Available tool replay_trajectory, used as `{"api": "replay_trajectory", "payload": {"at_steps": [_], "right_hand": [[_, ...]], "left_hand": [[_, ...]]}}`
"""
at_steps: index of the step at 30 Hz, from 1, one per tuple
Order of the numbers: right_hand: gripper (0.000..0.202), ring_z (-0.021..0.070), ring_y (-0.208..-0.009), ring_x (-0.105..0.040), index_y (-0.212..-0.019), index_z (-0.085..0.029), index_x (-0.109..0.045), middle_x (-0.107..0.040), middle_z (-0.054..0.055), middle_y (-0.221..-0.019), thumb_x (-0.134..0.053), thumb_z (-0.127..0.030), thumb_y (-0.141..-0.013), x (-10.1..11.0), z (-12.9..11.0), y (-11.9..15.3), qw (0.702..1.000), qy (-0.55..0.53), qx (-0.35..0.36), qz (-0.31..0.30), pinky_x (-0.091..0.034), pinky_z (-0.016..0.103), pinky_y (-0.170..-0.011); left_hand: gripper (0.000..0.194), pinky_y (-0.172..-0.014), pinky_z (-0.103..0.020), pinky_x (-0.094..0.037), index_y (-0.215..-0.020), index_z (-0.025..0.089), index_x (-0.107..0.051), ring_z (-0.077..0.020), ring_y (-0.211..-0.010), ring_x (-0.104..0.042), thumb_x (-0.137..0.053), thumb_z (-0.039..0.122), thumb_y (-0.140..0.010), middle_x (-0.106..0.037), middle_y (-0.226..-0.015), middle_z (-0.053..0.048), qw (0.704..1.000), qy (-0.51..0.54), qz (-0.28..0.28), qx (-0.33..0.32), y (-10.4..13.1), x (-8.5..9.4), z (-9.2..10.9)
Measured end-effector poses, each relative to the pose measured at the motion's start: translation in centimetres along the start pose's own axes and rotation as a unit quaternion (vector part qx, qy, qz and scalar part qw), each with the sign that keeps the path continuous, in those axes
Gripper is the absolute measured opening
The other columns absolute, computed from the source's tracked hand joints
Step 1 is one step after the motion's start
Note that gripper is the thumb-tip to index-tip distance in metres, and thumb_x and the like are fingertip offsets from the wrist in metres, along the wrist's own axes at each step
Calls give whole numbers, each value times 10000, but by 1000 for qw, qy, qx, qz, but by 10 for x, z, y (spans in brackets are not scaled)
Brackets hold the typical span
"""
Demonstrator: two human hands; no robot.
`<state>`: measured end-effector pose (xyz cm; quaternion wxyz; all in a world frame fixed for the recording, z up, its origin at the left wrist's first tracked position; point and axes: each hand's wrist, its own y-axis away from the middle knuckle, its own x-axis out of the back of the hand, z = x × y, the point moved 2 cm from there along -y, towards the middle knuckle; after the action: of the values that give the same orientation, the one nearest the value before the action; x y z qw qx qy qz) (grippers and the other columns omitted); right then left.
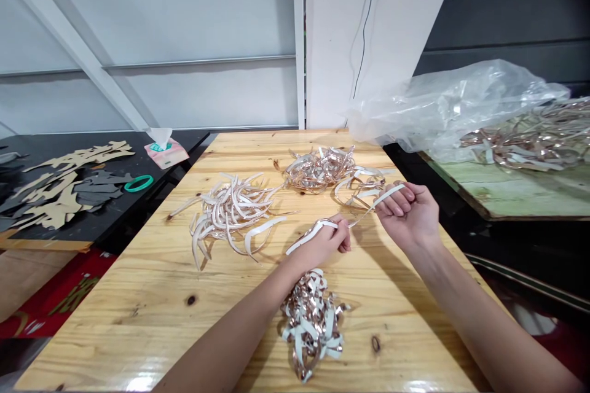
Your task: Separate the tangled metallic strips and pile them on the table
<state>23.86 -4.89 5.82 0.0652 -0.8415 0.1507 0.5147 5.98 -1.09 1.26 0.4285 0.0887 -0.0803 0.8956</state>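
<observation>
My left hand (332,239) is closed in a pinch over the middle of the wooden table. A white-backed, rose-gold strip (310,237) runs alongside it, and a thin length stretches from its fingers to my right hand (411,212). That hand is turned palm up, its fingers curled around a white strip (389,194). Whether both strips are one piece, I cannot tell. Below my left wrist lies a heap of curly strip pieces (313,325). To the left is a pile of curved strips (233,209); beyond the hands sits a tangle of shiny strips (321,167).
Loose strips (357,189) lie near my right hand. On the black side table (110,196) are beige and grey scraps (59,196), a green tape ring (139,183) and a tissue box (166,150). A clear plastic bag (461,101) partly covers more strips at right.
</observation>
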Motion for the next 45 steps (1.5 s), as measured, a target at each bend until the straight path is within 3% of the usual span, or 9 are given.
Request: {"api": "replay_trajectory", "payload": {"at_steps": [6,12,16,20,23,27,32,38,45], "right_hand": [[342,72,-392,-296,-607,-208,-233,-248,-81,-473,-541,-124,-727,5,-6,-4,999,30,34,6,-346,226,-423],[140,166,-706,-583,-640,-220,-453,-532,10,-737,-567,-254,-713,0,6,0,989,123,78,-9,-522,324,-662],[59,123,-505,-393,-725,-216,-571,-397,-34,-591,-580,-257,-767,1,18,1,989,144,-4,-18,-474,294,-569],[273,138,-545,-389,-737,-210,-614,-392,-22,-613,-512,-435,-856,5,30,1,979,204,26,-16,-458,295,-581],[254,159,-633,-460,-812,-214,-680,-492,0,-701,-629,-463,-821,11,38,0,923,376,77,-15,-455,311,-647],[198,203,-738,-545,-774,-197,-735,-621,45,-775,-686,-385,-812,17,45,-1,777,617,87,-90,-419,317,-664],[301,166,-585,-486,-787,-192,-714,-541,-3,-600,-593,-446,-893,11,44,3,783,604,69,-131,-372,290,-565],[342,170,-610,-535,-779,-198,-682,-606,14,-650,-571,-475,-946,0,51,13,781,588,57,-200,-401,283,-578],[217,201,-712,-600,-962,-227,-720,-711,47,-845,-537,-342,-985,-6,50,21,640,701,130,-286,-413,306,-665]], "left_hand": [[407,-729,-261,-507,-774,188,-522,-124,-670,-601,-345,461,-1018,-601,-712,-2,1000,12,7,-5,1,1,0],[456,-668,-282,-526,-839,194,-488,-131,-630,-613,-336,596,-991,-579,-716,5,988,118,102,-12,-1,6,-9],[440,-652,-297,-531,-878,213,-463,-141,-647,-611,-352,627,-977,-585,-779,-3,969,163,180,-37,-2,10,-8],[421,-677,-310,-529,-894,218,-467,-158,-682,-619,-357,614,-985,-605,-796,-15,970,150,183,-55,1,11,-3],[434,-682,-313,-527,-902,212,-468,-156,-679,-618,-344,619,-987,-619,-803,-21,969,150,185,-64,1,11,-4],[475,-680,-320,-533,-929,215,-479,-175,-724,-643,-335,666,-966,-663,-874,-47,969,149,189,-48,0,14,-8],[446,-686,-322,-528,-970,214,-491,-175,-742,-644,-366,642,-970,-658,-894,-53,960,200,190,-53,-1,16,-10],[301,-689,-270,-470,-915,203,-514,-135,-693,-559,-537,501,-951,-572,-766,14,973,153,160,-64,1,14,-6],[317,-598,-255,-368,-671,182,-480,-119,-606,-441,-522,389,-908,-454,-625,31,967,145,211,-5,-3,22,-13]]}}
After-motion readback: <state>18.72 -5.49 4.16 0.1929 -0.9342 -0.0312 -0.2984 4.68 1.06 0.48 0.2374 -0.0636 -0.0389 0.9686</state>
